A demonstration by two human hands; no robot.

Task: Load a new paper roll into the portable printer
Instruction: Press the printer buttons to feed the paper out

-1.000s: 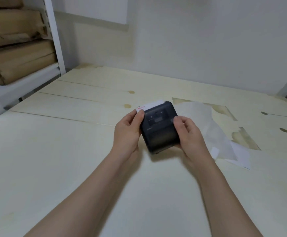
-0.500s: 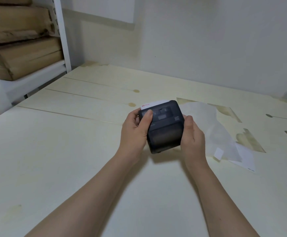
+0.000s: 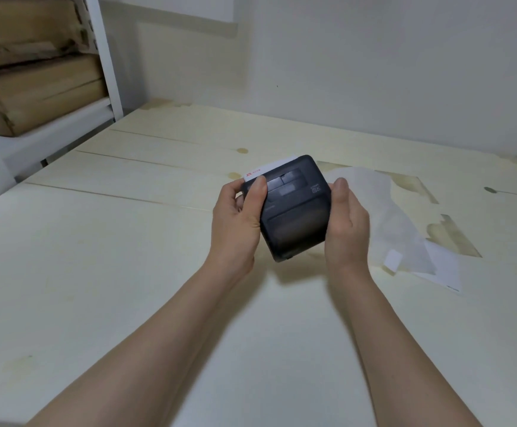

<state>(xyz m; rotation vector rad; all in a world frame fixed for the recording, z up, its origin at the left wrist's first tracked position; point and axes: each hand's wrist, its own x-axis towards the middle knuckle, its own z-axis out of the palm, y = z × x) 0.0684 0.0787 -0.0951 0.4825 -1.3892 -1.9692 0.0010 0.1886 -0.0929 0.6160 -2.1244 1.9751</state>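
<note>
Portable printer (image 3: 294, 211) clamped between left hand (image 3: 238, 220) and right hand (image 3: 348, 221), long axis running away from both grips, paper strip (image 3: 268, 169) at the far end nearest left thumb.

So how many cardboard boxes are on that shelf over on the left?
2 show: an upper box at the top left corner, and a lower box right beneath it on the white shelf. Both are cut off by the frame, so more may be hidden.
</note>
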